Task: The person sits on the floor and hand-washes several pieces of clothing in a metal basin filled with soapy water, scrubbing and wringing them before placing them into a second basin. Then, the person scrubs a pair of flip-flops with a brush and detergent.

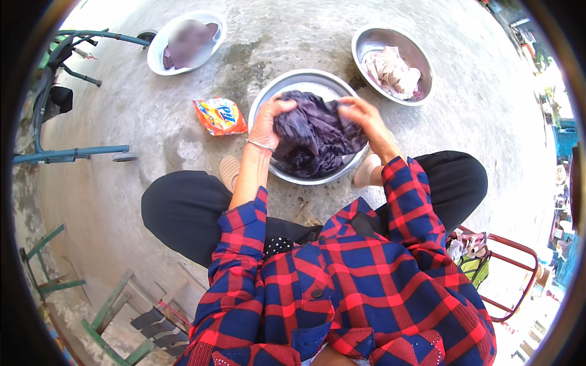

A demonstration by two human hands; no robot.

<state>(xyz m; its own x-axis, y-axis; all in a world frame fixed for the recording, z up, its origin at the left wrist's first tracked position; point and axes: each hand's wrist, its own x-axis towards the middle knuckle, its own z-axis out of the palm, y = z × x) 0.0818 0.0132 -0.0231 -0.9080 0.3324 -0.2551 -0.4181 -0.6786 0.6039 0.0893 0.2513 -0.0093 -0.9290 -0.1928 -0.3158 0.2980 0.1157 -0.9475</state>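
A dark purple-black wet garment (314,131) lies bunched in a round metal basin (303,74) on the floor between my feet. Part of the cloth is raised near the basin's left side, where my left hand (268,122) is closed on it, thumb on top. At the right side my right hand (361,116) grips another part of the same garment, its fingers curled and slightly blurred. The lower folds hide most of the basin's bottom.
An orange and white detergent bag (220,116) stands left of the basin. Farther left is a white basin (157,58) with dark purple clothes; at the back right, a metal basin (427,73) holds pale cloth. Blue metal frames (85,152) stand at left, a red frame (519,247) at right.
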